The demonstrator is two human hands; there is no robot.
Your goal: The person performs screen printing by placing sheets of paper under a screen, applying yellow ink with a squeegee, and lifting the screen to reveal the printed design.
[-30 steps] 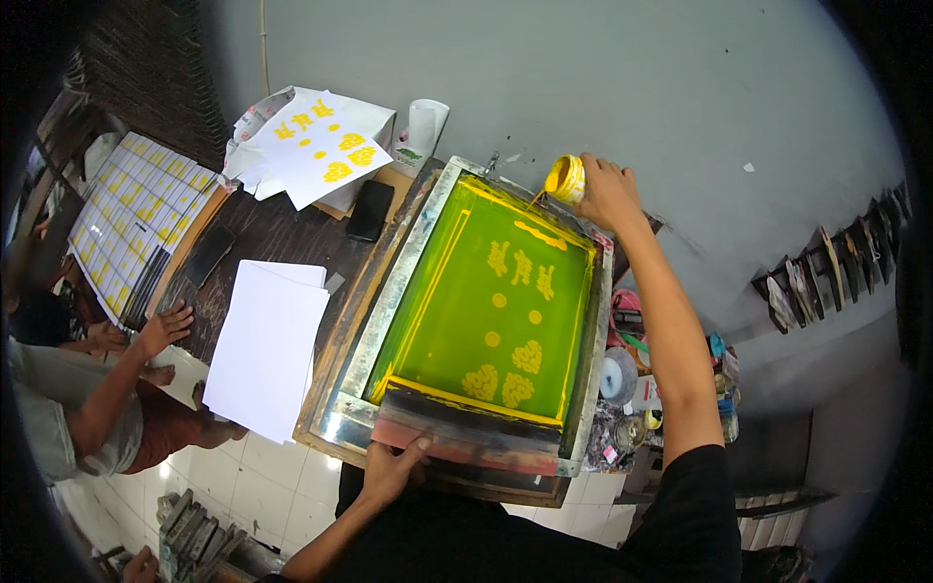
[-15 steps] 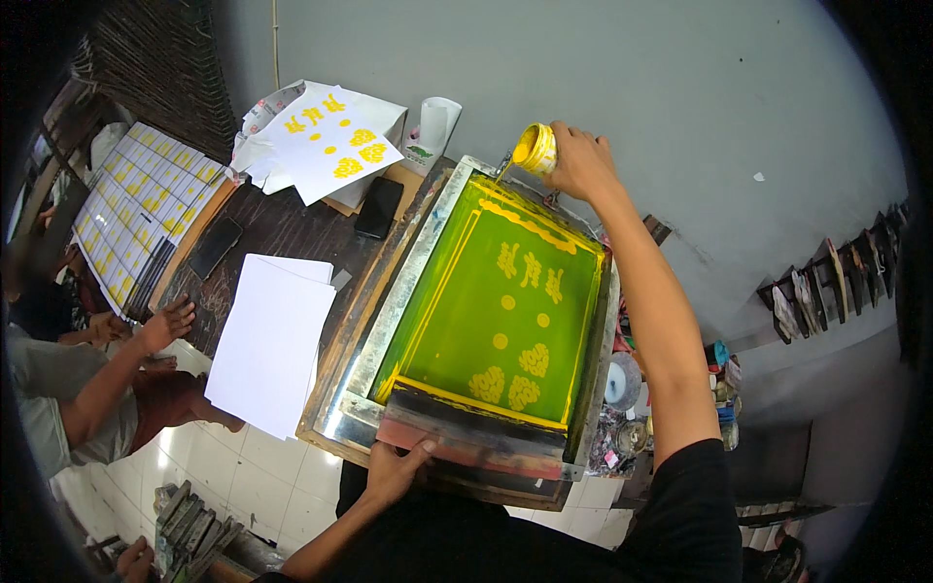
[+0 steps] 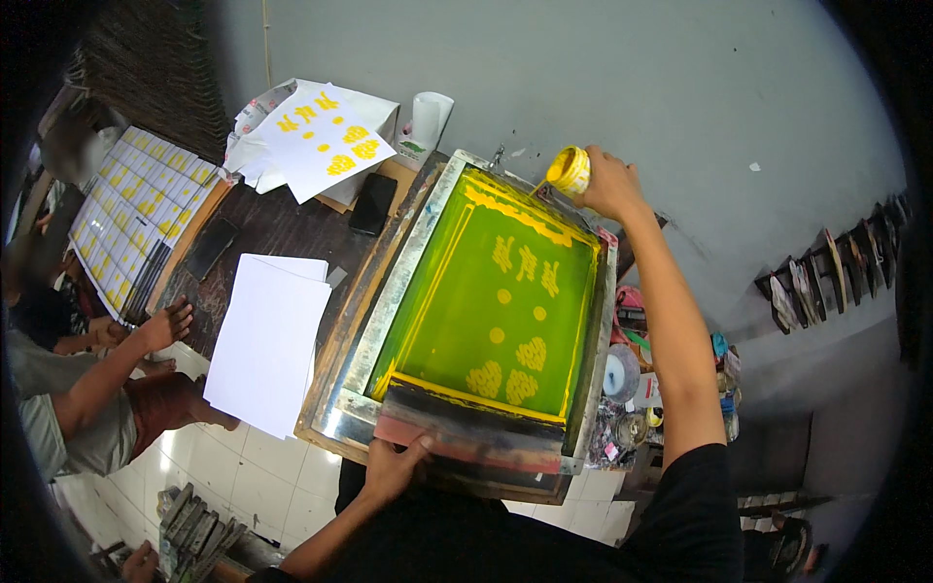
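Observation:
A screen-printing frame (image 3: 406, 267) with green mesh (image 3: 442, 316) lies in front of me, its pattern of characters, dots and clusters showing yellow. At its near end my left hand (image 3: 391, 470) grips a wide squeegee (image 3: 466, 440) with a reddish handle; yellow ink lines the blade's edge. Above the far edge my right hand (image 3: 612, 187) holds a small jar (image 3: 570, 171) of yellow ink, tipped toward the left. A thin string of ink runs from its mouth to the screen. Thick yellow ink (image 3: 515, 216) lies in a wavy band along the far end.
Left of the frame are a stack of white paper (image 3: 267, 340), a black phone (image 3: 373, 204) and a printed sheet (image 3: 326, 146). A person (image 3: 97, 389) sits at the left near a rack of printed sheets (image 3: 136, 214). Containers (image 3: 622, 374) crowd the right side. Squeegees (image 3: 836, 267) hang by the wall.
My right hand has moved the jar to the right along the far edge, and the ink band there has thickened. My left hand stays on the squeegee.

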